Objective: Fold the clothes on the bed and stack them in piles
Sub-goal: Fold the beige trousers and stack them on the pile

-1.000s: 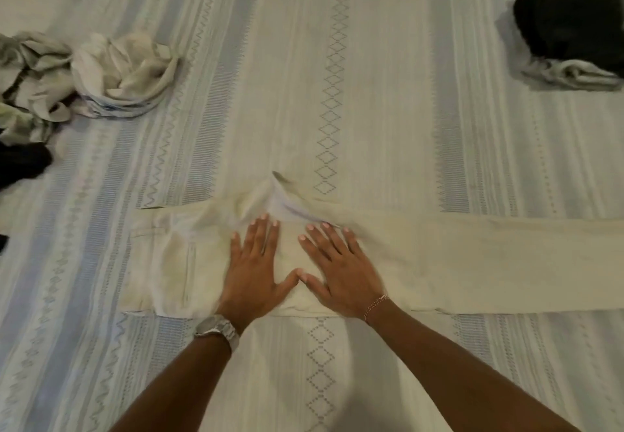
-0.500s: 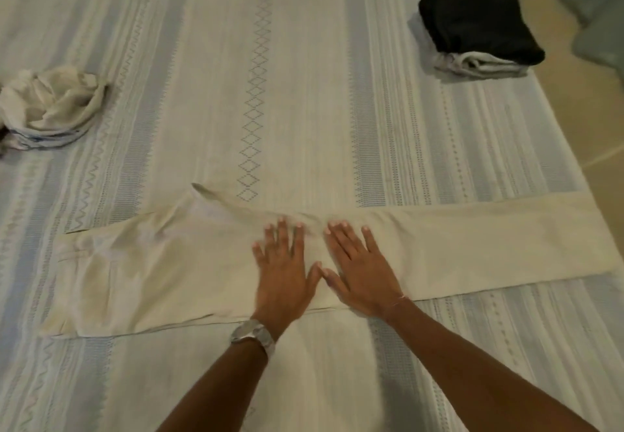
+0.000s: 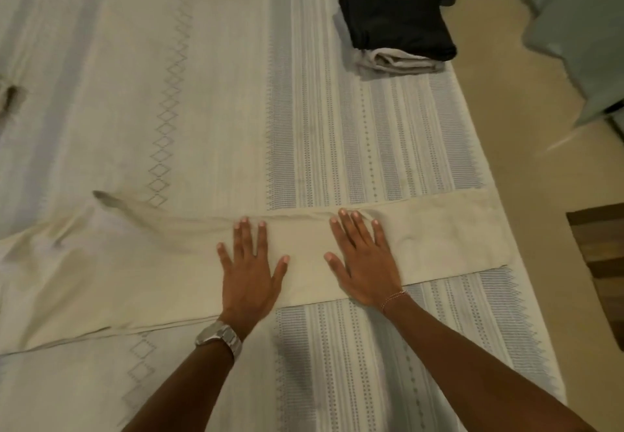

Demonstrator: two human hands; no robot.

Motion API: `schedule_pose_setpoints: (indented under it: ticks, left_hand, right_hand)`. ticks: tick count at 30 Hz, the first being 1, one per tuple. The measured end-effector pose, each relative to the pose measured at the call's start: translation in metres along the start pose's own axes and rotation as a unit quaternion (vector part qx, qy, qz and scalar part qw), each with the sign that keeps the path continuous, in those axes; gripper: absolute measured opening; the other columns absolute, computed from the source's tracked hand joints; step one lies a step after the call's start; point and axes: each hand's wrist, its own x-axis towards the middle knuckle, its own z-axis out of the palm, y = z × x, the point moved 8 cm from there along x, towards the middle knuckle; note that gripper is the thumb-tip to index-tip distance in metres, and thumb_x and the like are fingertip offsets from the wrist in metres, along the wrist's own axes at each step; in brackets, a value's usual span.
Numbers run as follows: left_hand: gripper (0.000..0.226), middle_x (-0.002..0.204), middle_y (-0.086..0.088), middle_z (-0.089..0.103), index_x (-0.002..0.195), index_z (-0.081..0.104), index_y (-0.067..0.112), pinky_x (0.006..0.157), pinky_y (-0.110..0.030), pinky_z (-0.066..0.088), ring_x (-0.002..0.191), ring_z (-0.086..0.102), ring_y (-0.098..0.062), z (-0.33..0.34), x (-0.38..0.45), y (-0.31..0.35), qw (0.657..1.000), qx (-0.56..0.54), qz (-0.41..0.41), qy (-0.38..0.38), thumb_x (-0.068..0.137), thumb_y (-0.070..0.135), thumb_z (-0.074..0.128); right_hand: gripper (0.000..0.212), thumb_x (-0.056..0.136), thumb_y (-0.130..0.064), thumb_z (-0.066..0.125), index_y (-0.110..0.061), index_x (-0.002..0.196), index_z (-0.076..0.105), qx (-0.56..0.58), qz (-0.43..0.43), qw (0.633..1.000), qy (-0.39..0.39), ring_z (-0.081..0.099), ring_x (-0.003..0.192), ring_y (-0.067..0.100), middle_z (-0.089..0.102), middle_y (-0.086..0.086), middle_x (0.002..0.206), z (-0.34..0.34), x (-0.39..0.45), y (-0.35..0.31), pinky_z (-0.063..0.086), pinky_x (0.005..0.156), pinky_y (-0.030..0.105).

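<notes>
Across the lower middle of the frame, the left hand [image 3: 249, 271] and right hand [image 3: 364, 259] are pressing flat, fingers spread wide, smoothing long cream cotton trousers [image 3: 439, 239] on the striped bedspread [image 3: 371, 148], seemingly readying the leg end for folding leftward.

We see the bed [image 3: 209, 101] under a striped spread; on it lie cream trousers [image 3: 445, 239], flat, and a folded pile [image 3: 395, 23] near its far edge.
</notes>
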Motion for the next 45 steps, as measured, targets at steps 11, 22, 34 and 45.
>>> schedule_pose_setpoints:
  ticks: [11,22,34,45]
  left_hand:
    - [0.081,0.169,-0.004,-0.018,0.162,-0.001,0.031,0.107,-0.083,0.01,0.156,-0.01,-0.027,0.008,0.014,0.05,0.999,0.031,0.005,0.01,0.096,0.075,0.011]
    - [0.082,0.169,-0.015,0.002,0.16,0.006,0.004,0.119,-0.069,0.002,0.157,0.004,-0.031,0.008,0.05,0.189,0.994,0.041,0.098,0.024,0.103,0.062,0.014]
    - [0.026,0.123,-0.016,0.058,0.12,0.057,0.006,0.096,-0.048,0.045,0.108,0.054,-0.033,-0.023,0.067,0.205,0.971,0.023,0.191,0.139,0.101,0.023,0.051]
    - [0.067,0.164,-0.016,0.027,0.153,0.037,0.008,0.122,-0.053,0.023,0.148,0.032,-0.034,-0.002,0.035,0.214,0.945,0.045,0.308,0.105,0.102,0.051,0.04]
  right_hand:
    - [0.063,0.106,-0.055,0.021,-0.03,0.163,0.013,-0.025,0.122,0.992,0.026,0.005,0.158,0.021,0.007,-0.002,0.171,-0.044,-0.042,0.185,0.004,0.127,0.049]
    - [0.058,0.107,-0.044,0.028,-0.017,0.158,0.032,-0.029,0.152,0.984,0.089,0.021,0.154,0.029,0.03,0.01,0.165,-0.072,-0.033,0.207,0.001,0.125,0.052]
    - [0.047,0.091,-0.047,0.073,-0.001,0.081,0.066,0.339,0.3,0.889,-0.071,0.062,0.086,0.023,0.068,0.009,0.089,-0.099,-0.001,0.297,0.045,0.075,0.034]
    - [0.066,0.09,-0.072,0.056,-0.01,0.115,0.061,0.22,0.401,0.887,0.059,0.067,0.096,0.031,0.07,0.008,0.104,-0.104,-0.033,0.283,0.049,0.074,0.035]
